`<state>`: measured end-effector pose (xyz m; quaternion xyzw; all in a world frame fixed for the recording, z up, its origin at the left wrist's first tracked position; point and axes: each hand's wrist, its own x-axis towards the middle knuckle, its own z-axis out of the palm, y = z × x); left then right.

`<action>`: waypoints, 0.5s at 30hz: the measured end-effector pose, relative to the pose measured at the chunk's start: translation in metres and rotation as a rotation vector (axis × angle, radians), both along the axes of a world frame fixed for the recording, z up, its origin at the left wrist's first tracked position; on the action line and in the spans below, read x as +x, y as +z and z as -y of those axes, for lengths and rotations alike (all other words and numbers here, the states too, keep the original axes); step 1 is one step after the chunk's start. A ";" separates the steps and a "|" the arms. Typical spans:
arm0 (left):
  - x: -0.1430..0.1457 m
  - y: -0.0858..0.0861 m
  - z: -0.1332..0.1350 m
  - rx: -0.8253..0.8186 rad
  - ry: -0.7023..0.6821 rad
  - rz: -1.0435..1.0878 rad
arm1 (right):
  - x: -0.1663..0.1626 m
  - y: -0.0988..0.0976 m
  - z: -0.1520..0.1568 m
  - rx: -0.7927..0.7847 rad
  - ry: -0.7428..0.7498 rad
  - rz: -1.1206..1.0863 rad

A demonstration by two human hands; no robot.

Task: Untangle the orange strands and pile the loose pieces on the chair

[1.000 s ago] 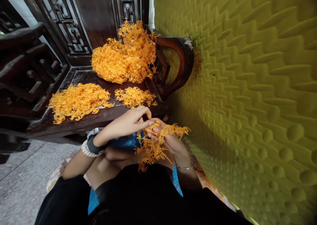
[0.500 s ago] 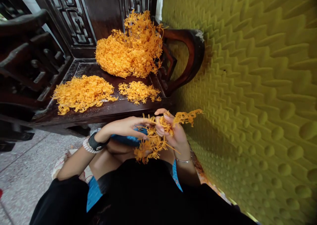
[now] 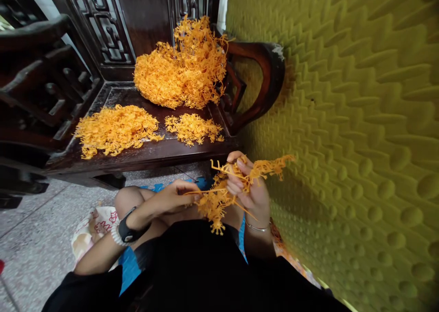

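Note:
My right hand [image 3: 248, 190] is closed around a tangled bunch of orange plastic sprigs [image 3: 219, 200], held above my lap with a strand sticking out toward the yellow wall. My left hand [image 3: 173, 196], with a black watch and white bracelet on the wrist, pinches a thin orange stem [image 3: 192, 192] that runs from that bunch. On the dark wooden chair seat [image 3: 144, 154] ahead lie three orange piles: a big heap [image 3: 181, 69] at the back, a flat pile [image 3: 115, 129] at the left and a small pile [image 3: 194, 128] at the right.
A yellow textured foam wall [image 3: 343, 120] fills the right side, close to my right hand. The carved chair's curved armrest [image 3: 264, 83] stands against it. Grey speckled floor [image 3: 30, 239] lies at the left, with a patterned cushion [image 3: 92, 225] under my legs.
My left hand has dropped and pulled away to the left, drawing a thin stem out of the bunch. My right hand has lifted slightly to the right with the bunch.

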<state>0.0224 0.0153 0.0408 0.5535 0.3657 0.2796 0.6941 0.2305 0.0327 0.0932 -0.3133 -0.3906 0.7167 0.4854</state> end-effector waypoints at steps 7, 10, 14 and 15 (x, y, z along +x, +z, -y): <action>0.027 -0.034 0.011 -0.371 0.273 0.558 | -0.009 -0.005 -0.003 0.034 -0.119 -0.064; 0.042 -0.039 0.011 -0.314 0.382 0.680 | -0.013 -0.008 -0.004 0.034 -0.145 -0.085; 0.057 -0.047 0.016 -0.069 0.412 0.514 | -0.013 -0.012 -0.006 0.005 -0.171 -0.124; 0.058 -0.050 0.017 0.058 0.435 0.370 | -0.013 -0.013 -0.006 -0.011 -0.159 -0.143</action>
